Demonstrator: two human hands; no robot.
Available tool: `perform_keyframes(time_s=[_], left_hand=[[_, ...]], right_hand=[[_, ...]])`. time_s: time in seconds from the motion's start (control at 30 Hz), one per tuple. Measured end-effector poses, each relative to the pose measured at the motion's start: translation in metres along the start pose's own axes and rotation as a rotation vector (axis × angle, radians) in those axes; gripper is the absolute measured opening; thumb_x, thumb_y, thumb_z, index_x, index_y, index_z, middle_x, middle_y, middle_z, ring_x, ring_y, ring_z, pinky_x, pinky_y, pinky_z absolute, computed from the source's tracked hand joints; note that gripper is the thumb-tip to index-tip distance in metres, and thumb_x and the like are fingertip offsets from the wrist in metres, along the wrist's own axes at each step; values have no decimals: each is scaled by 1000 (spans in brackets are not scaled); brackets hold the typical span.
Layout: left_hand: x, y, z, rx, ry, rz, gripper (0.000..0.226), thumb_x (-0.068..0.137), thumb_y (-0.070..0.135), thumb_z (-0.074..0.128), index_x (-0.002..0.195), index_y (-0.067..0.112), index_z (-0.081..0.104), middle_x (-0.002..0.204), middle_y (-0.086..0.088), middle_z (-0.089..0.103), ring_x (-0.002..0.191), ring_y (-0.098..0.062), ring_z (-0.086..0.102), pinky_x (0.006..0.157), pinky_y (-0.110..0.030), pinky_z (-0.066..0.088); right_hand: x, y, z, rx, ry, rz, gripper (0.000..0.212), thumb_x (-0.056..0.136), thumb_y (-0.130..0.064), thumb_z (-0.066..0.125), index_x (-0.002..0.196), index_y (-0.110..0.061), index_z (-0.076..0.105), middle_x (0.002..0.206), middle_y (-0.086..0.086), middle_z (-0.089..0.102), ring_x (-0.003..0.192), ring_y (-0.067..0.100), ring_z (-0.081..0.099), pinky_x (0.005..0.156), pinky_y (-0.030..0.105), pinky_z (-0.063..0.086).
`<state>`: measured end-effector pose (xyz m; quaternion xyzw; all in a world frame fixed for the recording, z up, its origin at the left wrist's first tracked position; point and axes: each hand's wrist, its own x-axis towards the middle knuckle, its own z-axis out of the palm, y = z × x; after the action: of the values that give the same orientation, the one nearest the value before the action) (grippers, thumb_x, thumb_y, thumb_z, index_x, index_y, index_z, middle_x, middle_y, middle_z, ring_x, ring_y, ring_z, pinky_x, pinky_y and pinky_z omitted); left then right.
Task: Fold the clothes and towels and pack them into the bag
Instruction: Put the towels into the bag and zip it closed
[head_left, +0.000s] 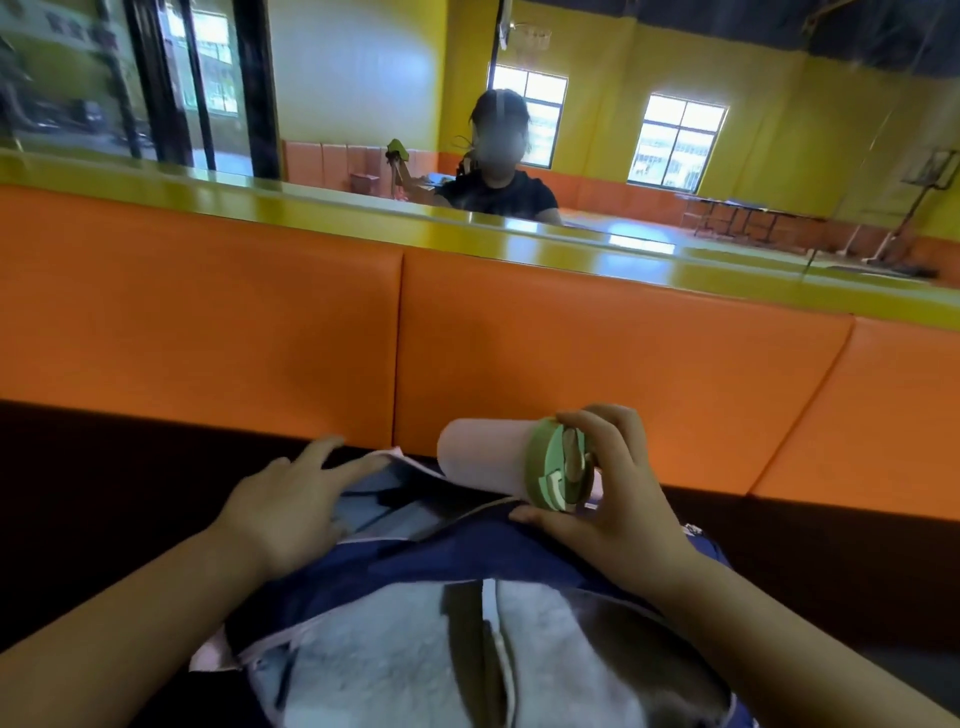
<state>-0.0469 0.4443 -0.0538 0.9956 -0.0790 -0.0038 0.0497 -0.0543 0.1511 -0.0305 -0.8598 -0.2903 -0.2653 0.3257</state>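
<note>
The right grip (618, 499) curls round the green lid (558, 467) end of a pink tumbler (483, 457). The tumbler lies tilted on its side, just above the open mouth of the navy bag (447, 561). The left grip (291, 512) rests flat, fingers spread, on the bag's pink-trimmed rim. Fluffy white and grey fabric (395, 654) lies nearest. Behind the bag, orange padding (208, 322) runs beneath a mirror (363, 78).

We see a navy blue fabric bag with pale pink piping (467, 551) lying lengthwise on a dark surface (104, 493), its far mouth agape over folded light blue and dark cloth (374, 499). A fluffy white-and-grey textile (395, 660) covers its near end.
</note>
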Motion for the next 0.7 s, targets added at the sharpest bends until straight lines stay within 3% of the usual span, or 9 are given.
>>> perform_keyframes(time_s=[0.13, 0.27, 0.37, 0.5, 0.6, 0.7], left_hand=[[5, -4, -10, -7, -80, -45, 97, 76, 42, 67, 139, 58, -6, 155, -3, 14, 108, -26, 57, 75, -31, 53], [11, 0, -20, -102, -62, 15, 109, 66, 37, 75, 136, 61, -4, 120, 0, 40, 86, -20, 56, 71, -32, 54], [14, 5, -27, -108, -59, 24, 116, 61, 34, 80, 138, 60, -5, 108, 1, 38, 82, -20, 56, 73, -34, 55], [13, 8, -31, -118, -57, 38, 120, 60, 33, 82, 137, 60, -6, 107, 2, 36, 82, -20, 55, 72, -34, 54], [13, 7, -33, -131, -56, 61, 118, 61, 39, 82, 136, 61, -6, 99, 5, 34, 76, -16, 52, 64, -28, 50], [13, 3, -32, -139, -71, 58, 116, 63, 34, 81, 137, 60, -4, 97, 5, 32, 73, -16, 51, 59, -26, 47]], right_hand=[[12, -10, -5, 59, -5, -67, 81, 66, -54, 74, 132, -26, 37, 125, -9, 32, 119, 2, 36, 95, 11, 39], [27, -23, -1, -86, -201, -224, 82, 72, -55, 69, 139, -22, 34, 131, 0, 34, 118, 12, 40, 92, 21, 47], [40, -26, 13, -219, -321, -314, 81, 74, -46, 73, 140, -17, 37, 132, 9, 40, 119, 24, 44, 91, 36, 50], [55, -32, 40, -335, -378, -448, 69, 71, -28, 78, 129, -15, 43, 130, 11, 50, 113, 30, 52, 84, 40, 53], [58, -35, 60, -511, -446, -610, 48, 73, -22, 74, 117, -15, 57, 129, 10, 55, 117, 31, 52, 91, 44, 51], [58, -30, 74, -574, -628, -597, 39, 88, -21, 59, 127, -16, 55, 141, 10, 44, 127, 31, 40, 105, 46, 38]])
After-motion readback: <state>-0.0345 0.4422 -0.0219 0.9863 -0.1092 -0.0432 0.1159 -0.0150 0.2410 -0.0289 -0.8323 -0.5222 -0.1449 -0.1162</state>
